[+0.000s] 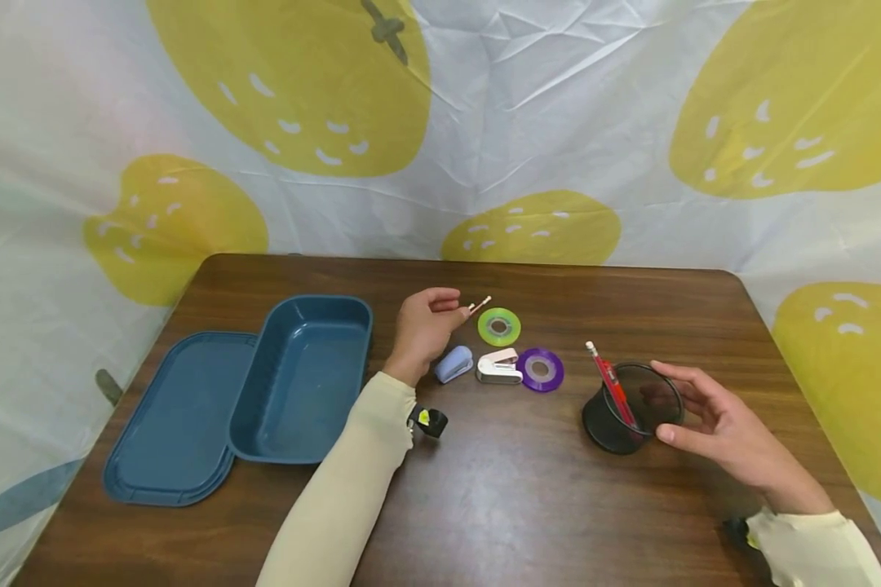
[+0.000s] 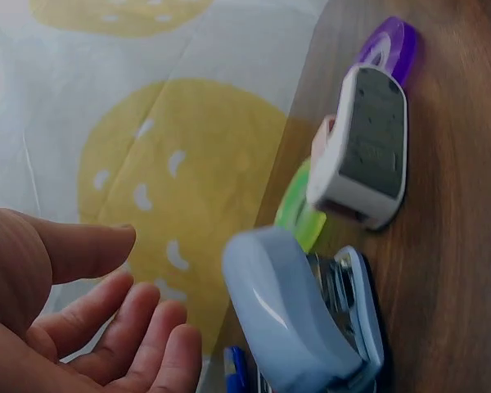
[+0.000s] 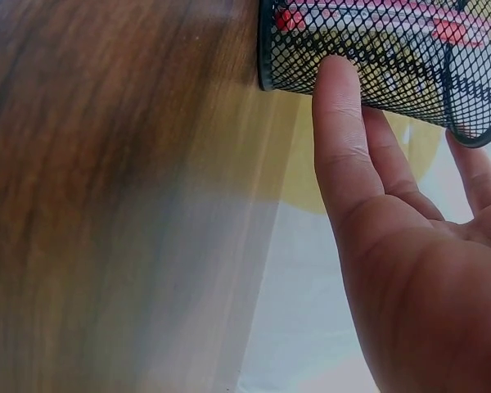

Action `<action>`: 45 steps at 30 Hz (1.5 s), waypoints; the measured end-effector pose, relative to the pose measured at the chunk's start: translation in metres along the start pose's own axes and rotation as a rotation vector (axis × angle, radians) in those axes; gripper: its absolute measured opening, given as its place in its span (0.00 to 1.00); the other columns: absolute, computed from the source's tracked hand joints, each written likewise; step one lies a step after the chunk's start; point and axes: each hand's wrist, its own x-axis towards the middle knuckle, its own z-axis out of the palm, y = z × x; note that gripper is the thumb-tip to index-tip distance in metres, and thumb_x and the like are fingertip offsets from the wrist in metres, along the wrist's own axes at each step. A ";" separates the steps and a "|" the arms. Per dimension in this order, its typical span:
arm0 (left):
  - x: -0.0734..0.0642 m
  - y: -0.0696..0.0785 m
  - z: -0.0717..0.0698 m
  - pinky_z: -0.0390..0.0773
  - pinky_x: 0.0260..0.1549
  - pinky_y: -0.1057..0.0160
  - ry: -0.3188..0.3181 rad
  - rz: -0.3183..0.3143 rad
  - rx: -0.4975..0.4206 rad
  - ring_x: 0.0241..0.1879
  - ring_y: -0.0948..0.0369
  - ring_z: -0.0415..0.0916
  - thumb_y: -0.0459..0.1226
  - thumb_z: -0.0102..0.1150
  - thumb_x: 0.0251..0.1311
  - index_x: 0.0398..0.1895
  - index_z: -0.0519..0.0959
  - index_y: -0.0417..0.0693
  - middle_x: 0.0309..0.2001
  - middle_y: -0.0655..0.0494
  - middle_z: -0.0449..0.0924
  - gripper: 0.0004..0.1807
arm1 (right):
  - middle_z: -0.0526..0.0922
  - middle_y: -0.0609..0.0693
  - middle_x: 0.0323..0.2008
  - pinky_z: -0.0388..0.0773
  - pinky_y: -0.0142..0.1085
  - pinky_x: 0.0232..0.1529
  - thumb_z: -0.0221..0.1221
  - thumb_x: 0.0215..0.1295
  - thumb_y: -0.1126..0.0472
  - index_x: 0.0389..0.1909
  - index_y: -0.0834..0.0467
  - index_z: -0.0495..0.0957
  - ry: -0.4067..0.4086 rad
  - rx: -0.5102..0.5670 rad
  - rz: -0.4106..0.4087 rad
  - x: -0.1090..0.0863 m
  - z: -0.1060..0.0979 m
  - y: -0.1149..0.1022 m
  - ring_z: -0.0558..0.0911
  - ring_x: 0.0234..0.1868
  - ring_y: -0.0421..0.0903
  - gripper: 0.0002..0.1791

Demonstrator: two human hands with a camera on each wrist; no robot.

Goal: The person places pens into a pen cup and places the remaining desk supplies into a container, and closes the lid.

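Note:
My left hand (image 1: 427, 322) hovers over the far middle of the table, and no held thing shows between its thumb and loosely bent fingers (image 2: 151, 327). Thin sticks with pale ends (image 1: 480, 305) show just past the thumb. Right beside that hand is a light blue stapler (image 1: 454, 364); a blue pen end (image 2: 236, 368) pokes out by it in the left wrist view. With thumb and fingers on either side, my right hand (image 1: 730, 432) holds a black mesh pen cup (image 1: 608, 428) upright on the table. A red pencil (image 1: 611, 379) with a white eraser leans inside it.
A white stapler (image 1: 499, 367) touches a purple tape roll (image 1: 541, 370), with a green tape roll (image 1: 499, 327) behind. At the left, a deep blue box (image 1: 301, 391) overlaps its flat lid (image 1: 172, 416). A patterned cloth (image 1: 382, 204) hangs behind the brown table (image 1: 514, 505).

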 end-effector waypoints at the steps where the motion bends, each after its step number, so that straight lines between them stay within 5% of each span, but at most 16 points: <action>1: 0.001 -0.002 -0.001 0.85 0.48 0.60 0.012 0.001 -0.003 0.51 0.52 0.87 0.32 0.73 0.63 0.57 0.86 0.42 0.52 0.44 0.88 0.18 | 0.72 0.34 0.69 0.82 0.26 0.51 0.65 0.64 0.79 0.79 0.60 0.62 -0.004 0.000 -0.005 0.000 0.000 0.000 0.78 0.63 0.28 0.44; 8: 0.007 -0.010 -0.003 0.84 0.57 0.52 0.114 0.038 0.034 0.55 0.48 0.86 0.30 0.72 0.63 0.59 0.84 0.38 0.56 0.40 0.86 0.21 | 0.73 0.35 0.69 0.83 0.26 0.51 0.65 0.63 0.80 0.79 0.61 0.62 -0.008 0.009 -0.012 0.000 -0.001 0.001 0.78 0.63 0.29 0.44; 23: 0.016 -0.030 -0.005 0.83 0.58 0.52 0.250 0.025 0.095 0.55 0.50 0.87 0.29 0.72 0.62 0.58 0.85 0.39 0.55 0.43 0.89 0.20 | 0.79 0.40 0.63 0.82 0.25 0.52 0.64 0.63 0.81 0.79 0.62 0.62 -0.010 0.032 -0.019 -0.003 -0.002 0.002 0.79 0.63 0.30 0.44; 32: 0.015 -0.036 -0.007 0.84 0.56 0.52 0.223 0.014 0.242 0.52 0.51 0.89 0.28 0.73 0.58 0.55 0.87 0.41 0.51 0.45 0.90 0.20 | 0.79 0.42 0.64 0.81 0.25 0.53 0.65 0.64 0.80 0.79 0.61 0.62 -0.005 0.014 -0.005 -0.004 -0.003 0.001 0.79 0.63 0.30 0.44; 45: 0.013 -0.040 -0.010 0.84 0.52 0.52 0.179 0.016 0.307 0.46 0.54 0.91 0.28 0.78 0.54 0.50 0.89 0.43 0.45 0.48 0.92 0.18 | 0.80 0.42 0.64 0.82 0.25 0.53 0.64 0.64 0.81 0.79 0.62 0.62 0.004 0.028 -0.010 -0.005 -0.002 0.001 0.79 0.63 0.30 0.43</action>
